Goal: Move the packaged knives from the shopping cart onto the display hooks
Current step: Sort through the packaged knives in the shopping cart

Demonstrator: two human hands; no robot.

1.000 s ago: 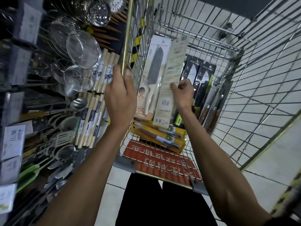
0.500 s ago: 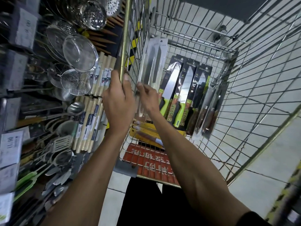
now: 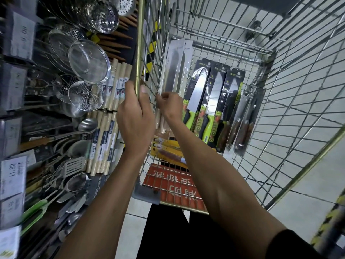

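Near frame centre, pinches white knife packs [image 3: 176,68] with right hand [image 3: 170,105], now shifted leftward for lifting; grips cart rim [image 3: 139,43] with left hand [image 3: 135,124]

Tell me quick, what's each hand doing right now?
Left hand: closed, gripping the cart rail.
Right hand: closed, holding the white knife packs.

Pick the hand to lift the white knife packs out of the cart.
Right. The right hand grips the white knife packs inside the cart; the left hand is wrapped round its side rail.
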